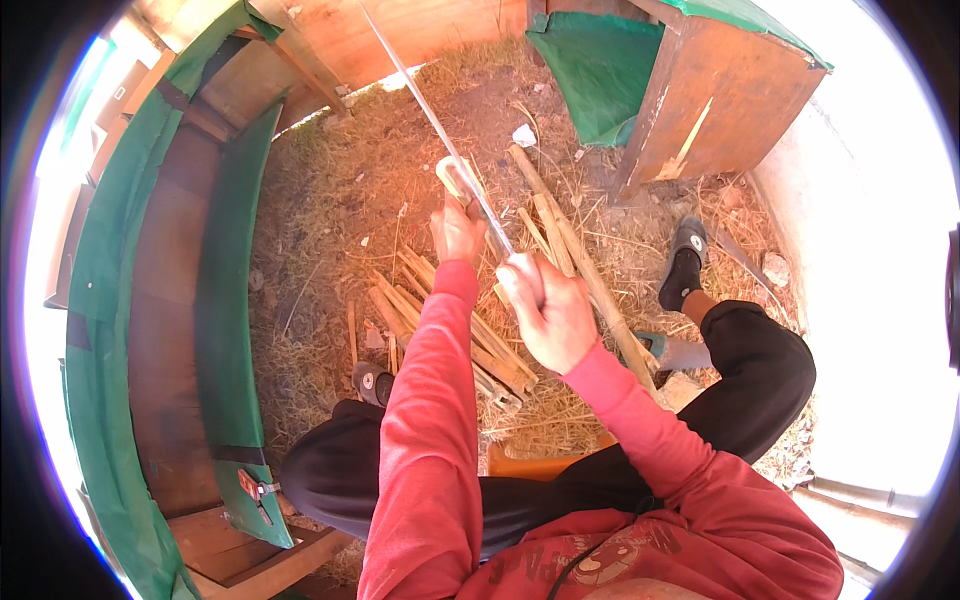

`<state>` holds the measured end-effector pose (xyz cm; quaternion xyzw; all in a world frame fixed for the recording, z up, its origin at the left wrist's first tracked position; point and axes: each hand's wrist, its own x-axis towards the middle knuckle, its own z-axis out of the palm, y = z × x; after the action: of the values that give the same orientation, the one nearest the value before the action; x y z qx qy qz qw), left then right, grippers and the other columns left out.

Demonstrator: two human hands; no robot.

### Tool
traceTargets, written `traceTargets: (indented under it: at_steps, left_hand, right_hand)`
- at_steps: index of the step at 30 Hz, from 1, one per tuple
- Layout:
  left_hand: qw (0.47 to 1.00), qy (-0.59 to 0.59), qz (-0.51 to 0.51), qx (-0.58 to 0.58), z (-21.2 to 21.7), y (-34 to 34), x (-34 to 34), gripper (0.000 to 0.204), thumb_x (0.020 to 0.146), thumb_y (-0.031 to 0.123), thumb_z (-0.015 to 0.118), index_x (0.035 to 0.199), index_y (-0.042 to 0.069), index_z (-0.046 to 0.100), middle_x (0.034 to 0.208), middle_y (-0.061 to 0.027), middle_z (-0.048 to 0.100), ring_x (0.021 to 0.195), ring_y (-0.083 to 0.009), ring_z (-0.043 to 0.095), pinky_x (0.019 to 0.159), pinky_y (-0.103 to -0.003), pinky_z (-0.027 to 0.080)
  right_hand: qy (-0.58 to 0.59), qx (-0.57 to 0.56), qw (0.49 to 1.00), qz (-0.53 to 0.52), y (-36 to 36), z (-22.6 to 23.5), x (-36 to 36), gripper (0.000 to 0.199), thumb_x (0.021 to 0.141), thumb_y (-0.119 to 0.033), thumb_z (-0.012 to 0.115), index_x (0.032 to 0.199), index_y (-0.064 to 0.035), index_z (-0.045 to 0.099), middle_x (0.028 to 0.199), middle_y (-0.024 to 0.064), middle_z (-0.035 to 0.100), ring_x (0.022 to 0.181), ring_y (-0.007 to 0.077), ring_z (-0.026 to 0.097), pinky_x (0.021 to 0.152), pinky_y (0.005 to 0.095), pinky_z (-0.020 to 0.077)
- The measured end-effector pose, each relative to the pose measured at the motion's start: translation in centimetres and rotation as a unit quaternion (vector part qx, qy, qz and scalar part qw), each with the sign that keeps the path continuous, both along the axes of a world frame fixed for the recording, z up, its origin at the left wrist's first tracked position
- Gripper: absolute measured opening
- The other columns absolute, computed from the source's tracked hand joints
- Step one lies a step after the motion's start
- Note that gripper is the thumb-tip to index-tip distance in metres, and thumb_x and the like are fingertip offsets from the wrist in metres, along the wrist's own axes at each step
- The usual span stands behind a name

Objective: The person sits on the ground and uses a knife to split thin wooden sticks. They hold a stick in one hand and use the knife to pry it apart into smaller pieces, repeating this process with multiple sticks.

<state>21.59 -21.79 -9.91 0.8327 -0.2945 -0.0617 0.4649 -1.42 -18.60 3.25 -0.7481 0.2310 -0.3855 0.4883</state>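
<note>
I judge the step in hand to be working the long, thin metallic tool (424,104) against the pale, curved piece (447,174). The next move calls for a steady hold. The left hand (458,234) grips the piece, which projects beyond its fingers; the right hand (545,305) is wrapped round the tool's near end. Glare prevents my confirming contact between them.

Makeshift work yard, strawy ground (310,250), cut poles (608,308), green sheeting (600,65)

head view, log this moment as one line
left grip: closed on pale curved piece | right grip: closed on long silvery tool | poles: lying on straw-littered ground
</note>
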Motion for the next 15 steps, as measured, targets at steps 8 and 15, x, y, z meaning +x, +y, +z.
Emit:
traceTargets:
  at_steps: [8,15]
  left_hand:
    - [0.995,-0.093,-0.021,0.033,1.1,0.0,-1.3,0.027,0.082,0.012,0.066,0.1,-0.005,0.056,0.075,-0.0296,0.064,0.075,-0.0471,0.065,0.067,-0.052,0.05]
    - [0.993,-0.114,-0.002,-0.011,1.4,0.2,-2.0,0.024,0.083,0.017,0.067,0.085,-0.005,0.056,0.072,-0.0304,0.062,0.073,-0.0478,0.064,0.067,-0.052,0.05]
  right_hand:
    - [0.14,0.129,0.981,0.026,-1.5,-1.8,-0.7,0.04,0.099,-0.039,0.052,0.114,-0.004,0.062,0.072,0.0174,0.062,0.066,0.0303,0.063,0.066,0.04,0.0506]
    - [-0.034,0.245,0.966,0.077,-0.5,-0.8,-1.2,0.034,0.1,-0.033,0.053,0.101,-0.0008,0.061,0.06,0.0065,0.05,0.049,0.0109,0.051,0.045,0.0281,0.0418]
